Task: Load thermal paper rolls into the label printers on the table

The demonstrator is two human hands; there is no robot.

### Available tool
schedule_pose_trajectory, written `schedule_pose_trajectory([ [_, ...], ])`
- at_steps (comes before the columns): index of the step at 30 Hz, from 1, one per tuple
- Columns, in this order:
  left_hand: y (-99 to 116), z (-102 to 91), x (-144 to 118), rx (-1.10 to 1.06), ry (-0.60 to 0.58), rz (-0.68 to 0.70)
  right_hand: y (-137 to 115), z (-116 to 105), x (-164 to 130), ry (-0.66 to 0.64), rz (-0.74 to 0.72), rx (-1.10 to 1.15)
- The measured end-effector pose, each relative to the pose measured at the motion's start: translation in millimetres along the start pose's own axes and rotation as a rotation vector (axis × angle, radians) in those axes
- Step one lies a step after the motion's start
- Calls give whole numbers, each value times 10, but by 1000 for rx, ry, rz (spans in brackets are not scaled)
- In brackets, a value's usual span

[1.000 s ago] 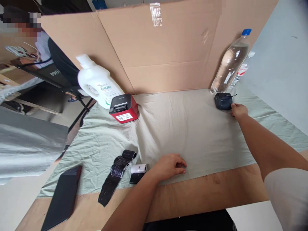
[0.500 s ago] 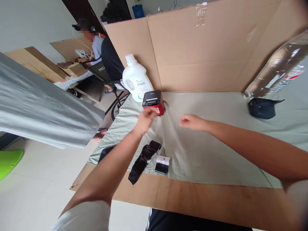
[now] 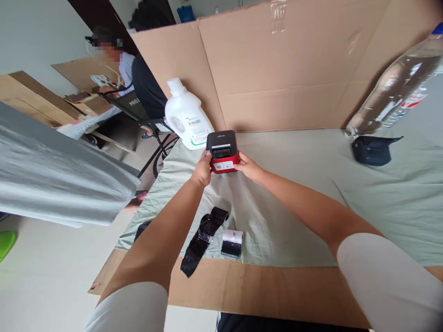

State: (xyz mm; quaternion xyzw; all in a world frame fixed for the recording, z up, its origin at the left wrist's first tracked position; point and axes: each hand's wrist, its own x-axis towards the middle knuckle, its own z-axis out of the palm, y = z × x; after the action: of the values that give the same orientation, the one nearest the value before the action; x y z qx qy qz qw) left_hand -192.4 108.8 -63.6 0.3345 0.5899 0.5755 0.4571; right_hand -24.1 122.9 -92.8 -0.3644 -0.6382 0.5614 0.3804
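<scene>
Both my hands grip a small red and black label printer (image 3: 222, 146) from its two sides. My left hand (image 3: 203, 169) has its thumb on the near left corner. On the right side, the fingers of my right hand (image 3: 249, 167) are closed against the red wall. A label with print on it faces me on the printer's front. Closer to me lie a crumpled strip of black plastic (image 3: 204, 240) and a small roll of white paper (image 3: 232, 236) with a black lower part.
A white detergent jug (image 3: 190, 117) stands just behind the printer, before a cardboard wall (image 3: 277, 83). At right are a large clear bottle (image 3: 391, 92) and a dark pouch (image 3: 374, 151). Another person (image 3: 128, 67) sits at far left, beyond a grey cloth (image 3: 62, 170).
My right hand has moved left to the printer, and my left hand has closed on its other side. The printer now faces me more squarely. The view has shifted slightly.
</scene>
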Motion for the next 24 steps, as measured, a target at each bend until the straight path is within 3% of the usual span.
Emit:
schedule_pose_trajectory([
  [4,51,373,-735,-89,-241,122,-127,-478,-882,83,-75,-29],
  [7,3,640,-1367,-123,-384,116,-249,-787,-1659,116,-57,-89],
  [10,-144,807,-1916,-105,-475,26,-331,-925,-2362,124,-42,-113],
  [13,-349,876,-2284,-28,-498,-108,-315,-925,-2856,168,14,-90],
  [19,-652,873,-2551,45,-512,-198,-61,-872,-3199,217,53,-93],
  [22,-668,830,-2537,48,-514,-186,-18,-900,-3199,291,31,-196],
  [24,-633,803,-2470,53,-470,-179,-55,-945,-3150,396,-60,-345],
])
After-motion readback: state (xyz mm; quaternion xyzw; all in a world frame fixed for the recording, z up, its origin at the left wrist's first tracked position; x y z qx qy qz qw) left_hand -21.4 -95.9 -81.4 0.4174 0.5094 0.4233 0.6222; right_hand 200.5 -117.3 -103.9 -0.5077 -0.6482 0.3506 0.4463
